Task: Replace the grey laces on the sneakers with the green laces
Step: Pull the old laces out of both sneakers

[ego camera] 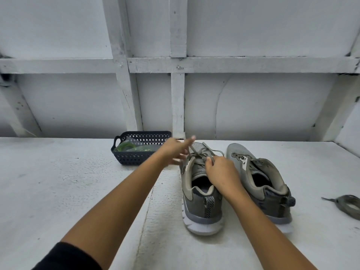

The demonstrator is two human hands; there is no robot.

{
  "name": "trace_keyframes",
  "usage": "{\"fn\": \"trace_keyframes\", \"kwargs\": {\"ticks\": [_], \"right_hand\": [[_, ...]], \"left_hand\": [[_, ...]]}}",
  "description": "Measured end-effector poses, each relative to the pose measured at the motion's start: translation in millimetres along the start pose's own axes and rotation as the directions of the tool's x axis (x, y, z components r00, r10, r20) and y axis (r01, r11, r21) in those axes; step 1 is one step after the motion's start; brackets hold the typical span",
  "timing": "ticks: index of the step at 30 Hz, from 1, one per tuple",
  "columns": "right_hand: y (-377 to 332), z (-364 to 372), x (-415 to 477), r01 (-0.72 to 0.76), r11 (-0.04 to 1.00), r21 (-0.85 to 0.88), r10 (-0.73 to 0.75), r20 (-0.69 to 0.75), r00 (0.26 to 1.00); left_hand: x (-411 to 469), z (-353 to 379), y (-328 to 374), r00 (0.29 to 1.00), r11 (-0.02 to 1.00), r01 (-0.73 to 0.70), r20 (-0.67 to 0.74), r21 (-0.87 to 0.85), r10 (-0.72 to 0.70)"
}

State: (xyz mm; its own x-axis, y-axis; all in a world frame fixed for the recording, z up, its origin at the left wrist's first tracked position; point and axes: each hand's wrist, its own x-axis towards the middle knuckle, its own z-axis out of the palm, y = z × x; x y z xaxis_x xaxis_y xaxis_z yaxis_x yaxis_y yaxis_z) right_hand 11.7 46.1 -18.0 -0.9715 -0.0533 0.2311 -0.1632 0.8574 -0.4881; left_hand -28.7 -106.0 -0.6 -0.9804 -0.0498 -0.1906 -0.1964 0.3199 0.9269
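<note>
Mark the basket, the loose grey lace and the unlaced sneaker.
basket (136,159): head view, front wall.
loose grey lace (348,204): head view, coiled part.
unlaced sneaker (236,151): head view, toe.

White-painted wall (253,106) of flat panels, divided by raised battens: a horizontal rail (233,64) crossing the full width, a vertical post (177,102) at centre, and slanted battens (127,90) to the left and at both far sides. Paint on the battens is chipped and scuffed. A thin curved crack (219,98) marks the panel right of the post. Below, a white, speckled work surface (58,182) meets the wall, with a faint seam (148,203) running toward the viewer. Light is soft and even.
</note>
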Motion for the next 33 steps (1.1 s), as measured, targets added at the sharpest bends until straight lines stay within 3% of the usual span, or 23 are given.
{"fn": "trace_keyframes", "kwargs": {"ticks": [4, 6, 9, 11, 13, 15, 17, 19, 22, 24, 26, 29, 30, 31, 33], "right_hand": [[-1, -1, -1, -0.002, 1.0, -0.006, 0.002, -0.002, 1.0], [-1, -2, -1, -0.006, 1.0, -0.007, 0.006, -0.003, 1.0], [0, 0, -1, -0.006, 1.0, -0.008, 0.005, -0.006, 1.0], [0, 1, 0, -0.004, 1.0, -0.006, 0.004, -0.01, 1.0], [0, 1, 0, 0.0, 1.0, -0.006, 0.0, -0.01, 1.0], [1, 2, 0, -0.004, 1.0, -0.005, 0.004, -0.008, 1.0], [0, 2, 0, -0.009, 1.0, -0.011, 0.009, -0.005, 1.0], [0, 2, 1, -0.011, 1.0, -0.02, 0.011, -0.005, 1.0], [-1, 2, 1, -0.005, 1.0, -0.03, 0.005, -0.006, 1.0], [-1, 1, 1, -0.003, 1.0, -0.023, 0.003, -0.008, 1.0], [0, 0, 0, -0.003, 1.0, -0.013, 0.003, -0.01, 1.0], [0, 0, -1, -0.001, 1.0, -0.011, 0.001, -0.014, 1.0], [0, 0, -1, 0.0, 1.0, -0.01, 0.0, -0.014, 1.0], [0, 1, -1, 0.0, 1.0, -0.008, 0.0, -0.013, 1.0], [1, 1, -1, -0.001, 1.0, -0.006, 0.001, -0.011, 1.0]], "left_hand": [[8, 14, -27, 0.972, 0.957, -0.146, -0.146, 0.251, 0.186], [8, 15, -29, 0.957, 0.955, -0.196, -0.17, 0.223, 0.237], [5, 3, -12, 0.965, 0.946, -0.219, -0.199, -0.239, 0.173], [3, -12, 6, 0.966, 0.802, -0.222, -0.235, -0.554, 0.104], [1, -21, 17, 0.959, 0.742, -0.243, -0.271, -0.625, 0.086], [-4, -19, 15, 0.954, 0.883, -0.232, -0.274, -0.408, 0.124], [-6, -7, 0, 0.969, 0.979, -0.177, -0.193, -0.103, 0.155], [-1, 7, -17, 0.977, 0.978, -0.167, -0.112, 0.126, 0.182], [5, 15, -28, 0.959, 0.95, -0.196, -0.156, 0.243, 0.238], [7, 11, -24, 0.966, 0.97, -0.195, -0.144, 0.148, 0.216], [5, 0, -9, 0.974, 0.972, -0.17, -0.178, -0.159, 0.141], [0, -23, 15, 0.947, 0.744, -0.264, -0.313, -0.614, 0.078], [-1, -28, 18, 0.937, 0.689, -0.296, -0.34, -0.662, 0.076], [-2, -29, 20, 0.932, 0.696, -0.312, -0.349, -0.647, 0.093], [-4, -22, 12, 0.944, 0.862, -0.258, -0.304, -0.436, 0.128]]}}
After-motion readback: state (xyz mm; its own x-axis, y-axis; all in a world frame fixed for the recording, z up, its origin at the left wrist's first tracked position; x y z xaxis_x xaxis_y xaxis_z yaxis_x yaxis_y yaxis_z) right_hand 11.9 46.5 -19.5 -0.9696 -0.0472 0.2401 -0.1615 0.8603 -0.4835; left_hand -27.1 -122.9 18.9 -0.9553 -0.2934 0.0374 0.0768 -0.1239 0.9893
